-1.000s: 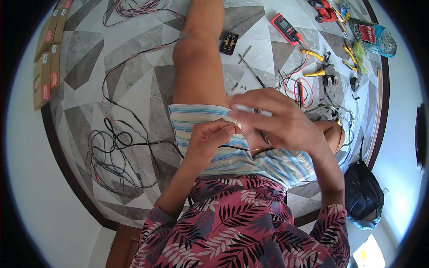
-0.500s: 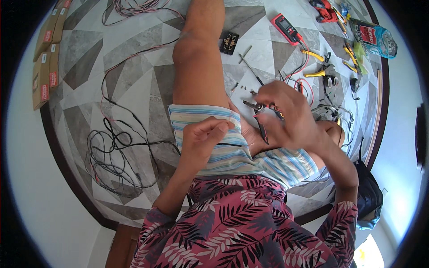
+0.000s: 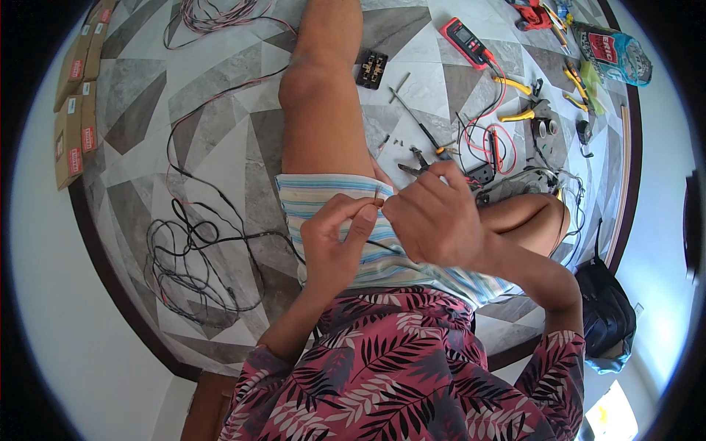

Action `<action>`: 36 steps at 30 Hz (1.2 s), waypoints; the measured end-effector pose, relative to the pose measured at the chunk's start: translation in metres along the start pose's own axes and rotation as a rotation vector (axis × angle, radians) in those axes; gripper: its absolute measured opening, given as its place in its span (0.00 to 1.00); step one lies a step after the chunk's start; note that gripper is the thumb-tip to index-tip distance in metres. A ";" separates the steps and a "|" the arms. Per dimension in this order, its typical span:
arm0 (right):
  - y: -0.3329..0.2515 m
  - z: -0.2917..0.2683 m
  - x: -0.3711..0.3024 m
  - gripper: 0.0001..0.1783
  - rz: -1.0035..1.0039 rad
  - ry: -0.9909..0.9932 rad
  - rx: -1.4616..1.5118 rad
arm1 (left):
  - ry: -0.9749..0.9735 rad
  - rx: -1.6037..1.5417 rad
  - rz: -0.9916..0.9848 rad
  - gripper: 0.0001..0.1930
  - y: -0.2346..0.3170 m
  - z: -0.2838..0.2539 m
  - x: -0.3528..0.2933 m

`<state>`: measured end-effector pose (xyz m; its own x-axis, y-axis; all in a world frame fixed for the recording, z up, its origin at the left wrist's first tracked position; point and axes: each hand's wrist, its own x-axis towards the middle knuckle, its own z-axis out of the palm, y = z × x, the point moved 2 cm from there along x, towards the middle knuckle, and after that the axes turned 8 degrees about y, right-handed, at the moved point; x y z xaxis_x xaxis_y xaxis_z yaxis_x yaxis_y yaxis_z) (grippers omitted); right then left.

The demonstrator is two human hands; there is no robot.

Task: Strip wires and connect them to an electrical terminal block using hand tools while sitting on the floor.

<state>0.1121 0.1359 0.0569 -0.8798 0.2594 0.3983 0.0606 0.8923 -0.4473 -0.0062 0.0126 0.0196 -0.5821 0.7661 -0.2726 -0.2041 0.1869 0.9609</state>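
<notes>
A thin strand (image 3: 378, 192) pokes up from the left hand (image 3: 331, 241), pinched between thumb and forefinger; the fingertips cover its lower part, and it is too small for its material to be told. The right hand (image 3: 435, 217) meets those tips with fingers curled, but its back blocks the view, so I cannot tell whether it grips the strand too. Below, a black cable (image 3: 382, 247) crosses the striped shorts (image 3: 327, 188), going out of sight behind each of the 2 hands. Dark pliers (image 3: 423, 166) lie just beyond the right hand, handles mostly hidden. Farther out are a black terminal block (image 3: 373, 70) and a red multimeter (image 3: 467, 44), its leads tangled. The upper edge cuts off a wire coil (image 3: 220, 18); dark vignetting swallows part of the cartons (image 3: 70, 140).
</notes>
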 end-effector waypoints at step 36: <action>0.021 -0.020 0.008 0.10 0.998 -0.449 0.892 | -0.360 0.055 -0.011 0.06 0.022 -0.025 -0.011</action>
<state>0.1158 0.1642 0.0668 -0.7279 0.3452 -0.5924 0.5727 -0.1689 -0.8021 -0.0238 -0.0067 0.0426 -0.2635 0.9295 -0.2582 -0.1606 0.2217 0.9618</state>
